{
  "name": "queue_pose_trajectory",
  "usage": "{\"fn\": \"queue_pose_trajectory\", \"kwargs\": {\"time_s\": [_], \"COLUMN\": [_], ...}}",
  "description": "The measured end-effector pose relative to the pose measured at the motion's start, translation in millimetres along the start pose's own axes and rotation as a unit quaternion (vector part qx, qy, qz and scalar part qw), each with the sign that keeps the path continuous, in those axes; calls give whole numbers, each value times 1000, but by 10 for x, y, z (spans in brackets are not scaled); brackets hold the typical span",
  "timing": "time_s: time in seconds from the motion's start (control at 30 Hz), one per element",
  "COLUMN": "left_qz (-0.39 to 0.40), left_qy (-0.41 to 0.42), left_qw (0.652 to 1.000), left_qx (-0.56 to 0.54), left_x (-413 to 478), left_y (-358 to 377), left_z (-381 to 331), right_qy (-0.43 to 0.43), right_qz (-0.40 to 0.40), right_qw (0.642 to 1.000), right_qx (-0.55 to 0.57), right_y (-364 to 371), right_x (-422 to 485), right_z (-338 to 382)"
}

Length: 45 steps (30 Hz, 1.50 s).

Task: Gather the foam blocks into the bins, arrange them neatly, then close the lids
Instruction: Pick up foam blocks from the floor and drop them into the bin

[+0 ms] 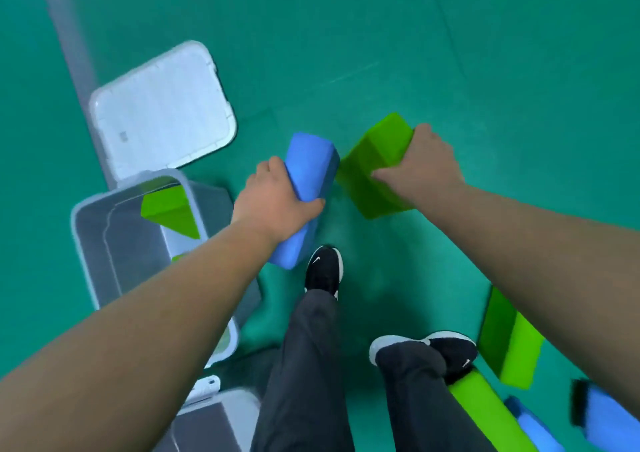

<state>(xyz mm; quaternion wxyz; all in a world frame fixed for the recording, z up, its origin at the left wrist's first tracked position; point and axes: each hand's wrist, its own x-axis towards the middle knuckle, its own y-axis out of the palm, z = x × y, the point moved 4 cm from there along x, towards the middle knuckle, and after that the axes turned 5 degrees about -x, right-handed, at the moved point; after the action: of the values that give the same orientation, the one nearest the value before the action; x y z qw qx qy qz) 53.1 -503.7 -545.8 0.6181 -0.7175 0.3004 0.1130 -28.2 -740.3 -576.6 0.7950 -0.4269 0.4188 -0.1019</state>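
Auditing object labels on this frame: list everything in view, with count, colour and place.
blue block: one, blue, centre, gripped by left hand
green block: one, green, centre right, gripped by right hand
loose green blocks: two, green, floor at lower right
loose blue blocks: two, blue, bottom right corner, blurred
open bin: one, translucent grey, left
binned green block: at least one, green, inside open bin
lid: one, white, open, beyond the bin
second bin: one, grey, bottom edge, cut off
floor: green, grey stripe at upper left
shoes: two, black
trousers: dark grey
left hand: one
right hand: one
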Motion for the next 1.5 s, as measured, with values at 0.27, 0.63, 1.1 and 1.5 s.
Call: {"fn": "queue_pose_trajectory", "kwargs": {"time_s": [0.27, 0.63, 1.1, 1.5], "left_qz": [-53, -101, -2, 33], "left_qy": [-168, -381, -340, -182], "left_qw": [982, 906, 921, 969], "left_qx": [-64, -151, -192, -166], "left_x": [-240, -1457, -1824, -742], "left_y": [-883, -599, 201, 29], "left_z": [1713, 3575, 4312, 3108], "right_qy": [-151, -328, -430, -285], "right_qz": [46, 45, 151, 145], "right_qw": [986, 936, 838, 923], "right_qx": [-61, -120, -299, -214], "right_y": [445, 1352, 2571, 1706], "right_x": [-322, -1471, -1953, -991], "right_z": [2049, 3719, 3713, 2900]}}
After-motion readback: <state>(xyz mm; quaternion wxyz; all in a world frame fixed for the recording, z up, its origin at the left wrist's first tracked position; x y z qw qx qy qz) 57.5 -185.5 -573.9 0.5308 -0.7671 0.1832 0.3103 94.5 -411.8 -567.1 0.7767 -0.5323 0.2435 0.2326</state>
